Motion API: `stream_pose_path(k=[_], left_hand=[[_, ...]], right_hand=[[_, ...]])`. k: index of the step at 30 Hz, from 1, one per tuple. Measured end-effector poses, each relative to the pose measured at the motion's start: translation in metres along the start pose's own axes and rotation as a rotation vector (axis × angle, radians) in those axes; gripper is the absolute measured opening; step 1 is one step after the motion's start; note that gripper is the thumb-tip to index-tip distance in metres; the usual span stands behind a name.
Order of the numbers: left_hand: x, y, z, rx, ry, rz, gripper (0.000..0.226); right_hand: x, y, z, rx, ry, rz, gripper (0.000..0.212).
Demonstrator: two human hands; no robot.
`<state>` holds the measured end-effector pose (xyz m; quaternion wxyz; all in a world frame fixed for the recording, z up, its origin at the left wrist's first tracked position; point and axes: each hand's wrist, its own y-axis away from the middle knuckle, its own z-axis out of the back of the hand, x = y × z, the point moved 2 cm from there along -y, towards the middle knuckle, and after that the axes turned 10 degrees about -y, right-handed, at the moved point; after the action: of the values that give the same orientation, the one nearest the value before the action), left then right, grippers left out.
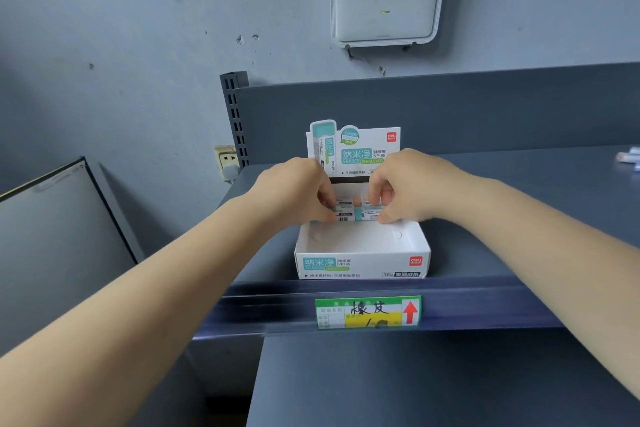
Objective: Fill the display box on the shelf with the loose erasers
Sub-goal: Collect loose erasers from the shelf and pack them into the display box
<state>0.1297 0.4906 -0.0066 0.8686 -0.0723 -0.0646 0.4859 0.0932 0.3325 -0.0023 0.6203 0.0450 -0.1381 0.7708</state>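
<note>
Hands, left hand (298, 191) and right hand (405, 184), each pinch erasers (349, 213) at mid-frame, inside the display box (362, 262) on the shelf (519, 218).

- Left forearm: bare, reaching from the lower left corner of the view up toward the centre.
- Left hand (294, 191): back facing the camera, fingers curled downward, fingertips pinching an eraser (341, 213).
- Right forearm: bare, reaching from the right edge toward the centre, mirroring the left.
- Right hand (407, 184): back facing the camera, fingers curled, thumb and fingertips pinching a second eraser (369, 211).
- Both hands: nearly meeting, knuckles raised, wrists roughly level.
</note>
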Motion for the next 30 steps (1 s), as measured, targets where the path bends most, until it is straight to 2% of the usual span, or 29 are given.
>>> stream_pose_path(k=[9, 14, 20, 30], left_hand=[[-0.003, 0.001, -0.001, -0.017, -0.070, -0.024, 0.019], [-0.013, 0.008, 0.009, -0.260, -0.152, -0.050, 0.023], [-0.049, 0.009, 0.028, -0.462, -0.191, -0.155, 0.026], [-0.153, -0.013, 0.039, -0.405, -0.217, -0.189, 0.031]], right_hand=[[0.000, -0.001, -0.003, -0.082, -0.045, 0.004, 0.016], [-0.002, 0.008, 0.009, -0.319, -0.117, 0.014, 0.005], [-0.011, 0.028, 0.024, -0.394, 0.118, 0.038, 0.015], [-0.085, 0.095, 0.067, -0.339, 0.321, -0.054, 0.019]])
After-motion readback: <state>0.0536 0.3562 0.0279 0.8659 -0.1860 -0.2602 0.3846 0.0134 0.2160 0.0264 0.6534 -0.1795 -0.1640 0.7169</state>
